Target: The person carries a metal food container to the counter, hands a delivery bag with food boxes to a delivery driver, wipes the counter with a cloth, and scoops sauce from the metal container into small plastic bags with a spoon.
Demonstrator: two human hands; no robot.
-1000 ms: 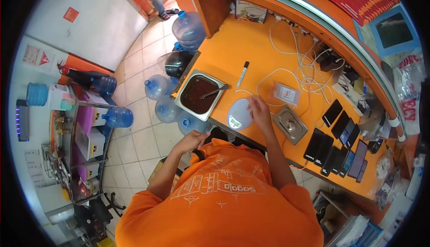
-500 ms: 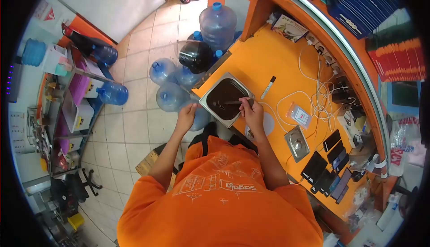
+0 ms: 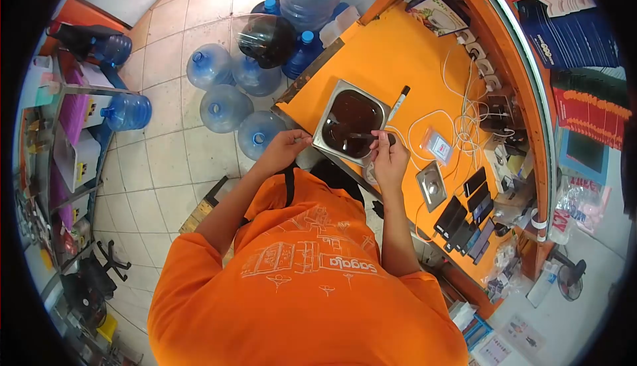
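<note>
A square steel food pan [image 3: 324, 142] of dark brown liquid [image 3: 353, 113] sits at the near left edge of the orange counter. My left hand [image 3: 286, 150] is at the pan's left corner, thumb and fingers pinched on the rim. In my right hand [image 3: 390, 156], over the pan's near right side, is a slim dark-handled utensil [image 3: 363, 136]. Its far end dips into the liquid, so its head is hidden. Just right of the pan lies a black-and-white marker [image 3: 400, 102]. The steel lid [image 3: 432, 187] rests on the counter farther right.
Several phones [image 3: 469, 223] lie on the orange counter [image 3: 391, 48] at right, near tangled white cables [image 3: 470, 121] and a small plastic packet [image 3: 437, 146]. Large blue water bottles [image 3: 226, 109] stand on the tiled floor to the left. Shelving [image 3: 73, 140] lines the far left.
The view has shifted and turned, with the pan now slightly further right and higher in it. My left fingertips have come closer to the pan's corner. My right hand still holds the utensil.
</note>
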